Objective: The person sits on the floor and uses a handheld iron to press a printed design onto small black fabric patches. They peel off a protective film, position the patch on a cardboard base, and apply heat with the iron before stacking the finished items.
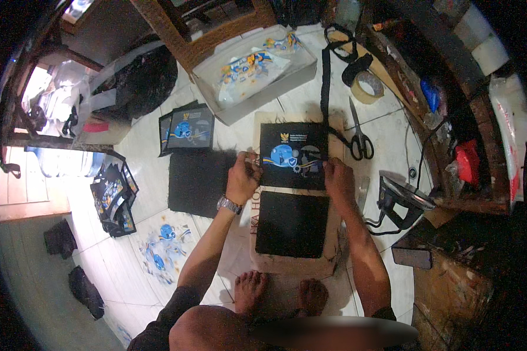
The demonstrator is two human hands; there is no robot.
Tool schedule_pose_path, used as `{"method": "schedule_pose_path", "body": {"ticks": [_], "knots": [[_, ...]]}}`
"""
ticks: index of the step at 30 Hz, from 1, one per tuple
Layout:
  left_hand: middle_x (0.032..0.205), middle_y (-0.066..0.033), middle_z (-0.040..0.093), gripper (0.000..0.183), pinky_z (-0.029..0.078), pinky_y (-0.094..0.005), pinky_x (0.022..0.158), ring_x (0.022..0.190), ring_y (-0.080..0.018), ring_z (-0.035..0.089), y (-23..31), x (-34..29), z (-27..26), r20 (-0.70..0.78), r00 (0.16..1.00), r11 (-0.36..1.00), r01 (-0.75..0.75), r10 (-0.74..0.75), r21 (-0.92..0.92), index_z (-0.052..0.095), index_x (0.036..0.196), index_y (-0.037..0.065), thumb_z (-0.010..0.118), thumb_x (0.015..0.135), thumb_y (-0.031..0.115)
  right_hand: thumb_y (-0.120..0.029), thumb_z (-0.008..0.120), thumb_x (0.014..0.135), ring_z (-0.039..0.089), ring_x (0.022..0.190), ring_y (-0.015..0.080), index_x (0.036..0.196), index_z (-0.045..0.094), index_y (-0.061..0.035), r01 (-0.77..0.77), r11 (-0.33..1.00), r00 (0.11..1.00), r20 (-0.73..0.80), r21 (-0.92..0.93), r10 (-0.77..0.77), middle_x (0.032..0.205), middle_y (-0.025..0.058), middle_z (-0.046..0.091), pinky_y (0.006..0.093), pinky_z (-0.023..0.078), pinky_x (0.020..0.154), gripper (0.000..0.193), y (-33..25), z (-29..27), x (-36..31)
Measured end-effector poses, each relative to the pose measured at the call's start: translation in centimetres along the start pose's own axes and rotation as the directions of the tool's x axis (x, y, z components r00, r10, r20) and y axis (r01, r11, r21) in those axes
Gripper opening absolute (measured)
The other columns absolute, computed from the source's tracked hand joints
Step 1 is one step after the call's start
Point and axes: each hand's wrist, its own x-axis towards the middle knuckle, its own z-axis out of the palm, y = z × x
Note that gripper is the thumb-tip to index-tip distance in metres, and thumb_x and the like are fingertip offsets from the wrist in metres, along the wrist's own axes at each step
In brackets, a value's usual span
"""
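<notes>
Person crouches on a white tiled floor (146, 140), bare feet (250, 289) at the near edge of a pale cardboard board (293, 266) laid flat in front of them. On the board sit two black fabric pieces: a plain black one (291, 223) nearer the feet, and beyond it a black printed piece (293, 155) with a blue and white graphic, face up. Left hand (243, 175), wristwatch (229, 204) on the wrist, grips the printed piece's left edge, fingers curled and pinched on it. Right hand (338, 175) is on the piece's right lower corner, fingers bent down onto the fabric; whether it pinches or just presses cannot be told. The two hands are well apart, one on each side of the print. Left of the board another plain black sheet (196, 182) lies on the tiles, and past it a small stack of printed pieces (187, 128). A further heap of printed pieces (114, 199) sits farther left, with loose printed transfer sheets (164, 245) on the floor near it. Beyond the board an open white box (252, 70) holds more printed sheets. Scissors (359, 137) lie just right of the printed piece, a black strap (325, 76) runs up beside them, and a tape roll (367, 86) sits farther back. A clothes iron (403, 202) stands on the right, near the right forearm, cord trailing.
</notes>
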Motion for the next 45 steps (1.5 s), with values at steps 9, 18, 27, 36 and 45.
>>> {"method": "schedule_pose_path", "body": {"ticks": [9, 18, 27, 36, 45], "knots": [[0.092, -0.0113, 0.071, 0.034, 0.055, -0.0379, 0.074, 0.086, -0.0271, 0.071, 1.4, -0.5, -0.5, 0.148, 0.975, 0.973, 0.188, -0.168, -0.133, 0.055, 0.118, 0.005, 0.065, 0.086, 0.001, -0.018, 0.067, 0.095, 0.070, 0.084, 0.0398, 0.106, 0.064, 0.0052, 0.093, 0.995, 0.996, -0.005, 0.048, -0.093, 0.092, 0.0236, 0.071, 0.0441, 0.052, 0.075, 0.026, 0.6, -0.7, -1.0], [0.087, -0.0125, 0.073, 0.036, 0.055, -0.0358, 0.073, 0.080, -0.0280, 0.072, 1.8, -1.3, -0.7, 0.020, 0.995, 0.990, 0.103, -0.102, -0.101, 0.056, 0.122, 0.006, 0.061, 0.087, -0.003, -0.018, 0.065, 0.095, 0.067, 0.091, 0.0290, 0.120, 0.061, 0.0035, 0.099, 0.990, 0.995, 0.000, 0.102, -0.099, 0.105, 0.0187, 0.068, 0.0415, 0.052, 0.082, 0.032, -0.1, -1.7, -1.6], [0.087, -0.0167, 0.068, 0.020, 0.053, -0.0404, 0.070, 0.083, -0.0362, 0.067, -2.2, -24.2, -6.0, 0.238, 0.969, 0.998, 0.058, -0.065, 0.034, 0.061, 0.105, 0.002, 0.060, 0.099, 0.020, -0.022, 0.058, 0.101, 0.064, 0.087, 0.0232, 0.113, 0.064, -0.0017, 0.132, 0.987, 0.982, -0.150, 0.092, -0.117, 0.101, 0.0114, 0.067, 0.0380, 0.051, 0.078, 0.024, -1.4, -6.5, -10.5], [0.098, -0.0181, 0.073, 0.045, 0.053, -0.0380, 0.084, 0.100, -0.0274, 0.070, -5.2, -29.8, -7.7, 0.544, 0.677, 0.820, 0.571, -0.496, 0.036, 0.068, 0.113, -0.001, 0.048, 0.105, 0.039, -0.032, 0.051, 0.104, 0.068, 0.094, 0.0261, 0.118, 0.066, -0.0012, -0.467, 0.832, 0.231, 0.950, 0.299, -0.212, 0.097, 0.0168, 0.070, 0.0398, 0.053, 0.086, 0.037, -1.1, 9.1, -26.7], [0.091, -0.0133, 0.071, 0.033, 0.058, -0.0326, 0.070, 0.080, -0.0208, 0.071, -3.6, -30.6, -11.8, 0.100, 0.760, 0.626, 0.595, -0.642, -0.503, 0.060, 0.120, 0.003, 0.054, 0.104, 0.032, -0.038, 0.052, 0.102, 0.069, 0.089, 0.0327, 0.114, 0.070, -0.0028, -0.140, 0.808, 0.439, 0.768, 0.572, -0.467, 0.091, 0.0183, 0.071, 0.0443, 0.052, 0.081, 0.041, -10.0, 12.2, -27.3]]}}
